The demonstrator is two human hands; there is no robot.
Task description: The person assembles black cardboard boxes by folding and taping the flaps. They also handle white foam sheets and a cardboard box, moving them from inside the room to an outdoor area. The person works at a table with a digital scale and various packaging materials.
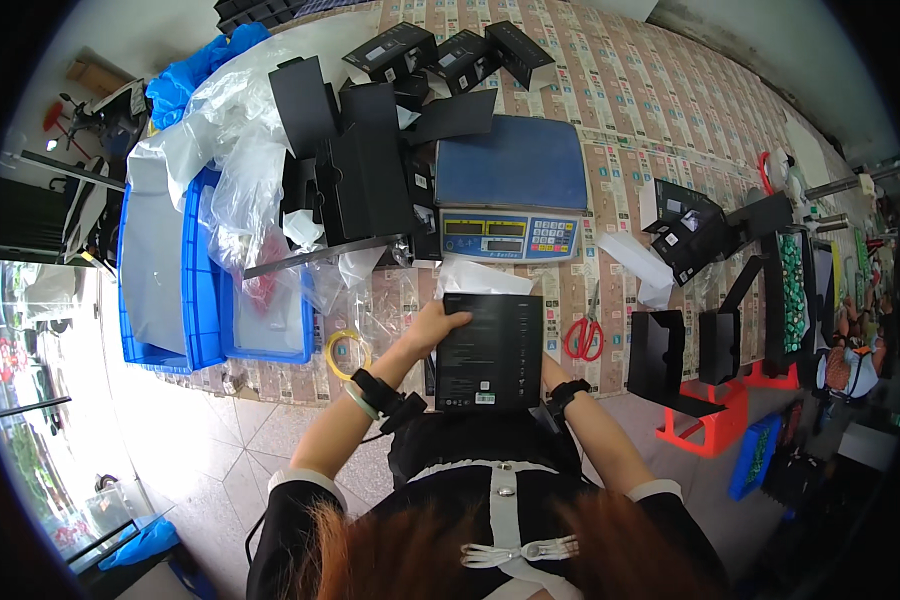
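A flat black printed box (490,345) is held upright in front of my body, its face with small print and labels toward me. My left hand (433,328) grips its left edge, the thumb lying across the front and the fingers behind. At the box's lower right edge is my right hand (552,373), mostly covered by the box; its fingers are hidden. White paper (482,278) lies just beyond the top of the box. Dark straps with small devices are on both wrists.
Past the box stands a blue scale (510,165). Opened black boxes (360,185) and clear plastic bags (255,180) are heaped left of it, near blue crates (202,270). Yellow tape (347,354) and red scissors (584,338) lie nearer. More black boxes (690,235) are at right.
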